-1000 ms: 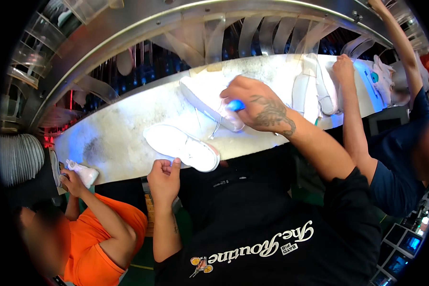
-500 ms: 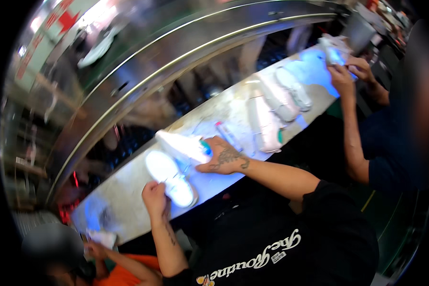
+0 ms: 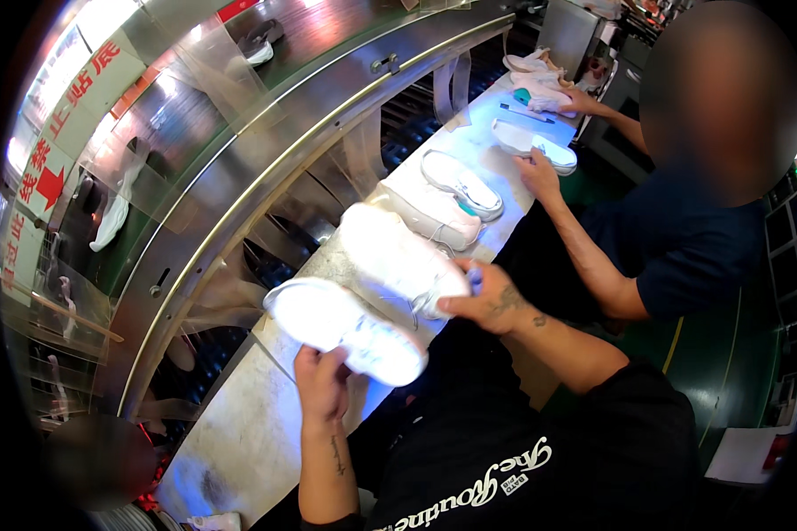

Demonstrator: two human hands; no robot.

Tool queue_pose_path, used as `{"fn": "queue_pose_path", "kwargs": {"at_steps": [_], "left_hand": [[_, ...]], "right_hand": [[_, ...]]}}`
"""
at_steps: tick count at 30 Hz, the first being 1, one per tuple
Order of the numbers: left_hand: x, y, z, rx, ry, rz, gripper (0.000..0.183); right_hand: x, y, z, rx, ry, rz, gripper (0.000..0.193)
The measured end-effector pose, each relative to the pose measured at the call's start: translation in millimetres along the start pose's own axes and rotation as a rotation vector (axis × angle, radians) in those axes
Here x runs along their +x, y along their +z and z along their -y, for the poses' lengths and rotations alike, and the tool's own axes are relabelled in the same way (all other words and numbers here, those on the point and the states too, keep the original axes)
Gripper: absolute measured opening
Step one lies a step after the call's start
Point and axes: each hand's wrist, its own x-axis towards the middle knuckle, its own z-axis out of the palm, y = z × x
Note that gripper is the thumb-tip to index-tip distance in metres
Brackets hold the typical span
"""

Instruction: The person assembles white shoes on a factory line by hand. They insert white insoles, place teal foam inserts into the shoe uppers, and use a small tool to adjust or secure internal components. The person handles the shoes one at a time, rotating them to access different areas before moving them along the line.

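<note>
My left hand [image 3: 322, 380] grips the toe end of a white lace-up shoe [image 3: 314, 310], thumb on top and fingers beneath. My right hand [image 3: 491, 296] is closed on the near end of a second white shoe [image 3: 394, 252], which is blurred by motion and tilts away from me. Both shoes seem to be held just above the bench, side by side, their far ends toward the conveyor. A blue patch shows at my right fingers; I cannot tell what it is. Beyond my right hand, a pale shoe [image 3: 425, 212] and a grey-edged white shoe [image 3: 463, 186] lie on the bench.
The narrow pale workbench [image 3: 239, 416] runs along a metal-sided conveyor [image 3: 266, 146] with clear plastic flaps. At right, a co-worker holds a white shoe [image 3: 540, 149] and reaches toward more shoes [image 3: 540, 80]. A pen [image 3: 527, 113] lies there. Another shoe [image 3: 214, 522] sits at the near left.
The view has swung round. My two shoes have come up from the bench, still in my hands. The co-worker's hands have parted, one now on a shoe and one reaching farther off.
</note>
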Motion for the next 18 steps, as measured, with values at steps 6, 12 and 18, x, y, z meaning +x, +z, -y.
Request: {"fn": "queue_pose_path", "kwargs": {"at_steps": [6,12,18], "left_hand": [[54.7,94.9,14.0,0.282,-0.147,0.247,0.03],[76.7,100.9,27.2,0.418,-0.04,0.106,0.022],[19.3,1.6,15.9,0.203,0.022,-0.085,0.012]], "right_hand": [[17.4,-63.4,5.6,-0.064,-0.227,-0.33,0.075],[33.1,-63.9,6.1,-0.323,-0.193,-0.34,0.091],[12.2,14.3,-0.3,0.035,-0.069,0.104,0.084]]}}
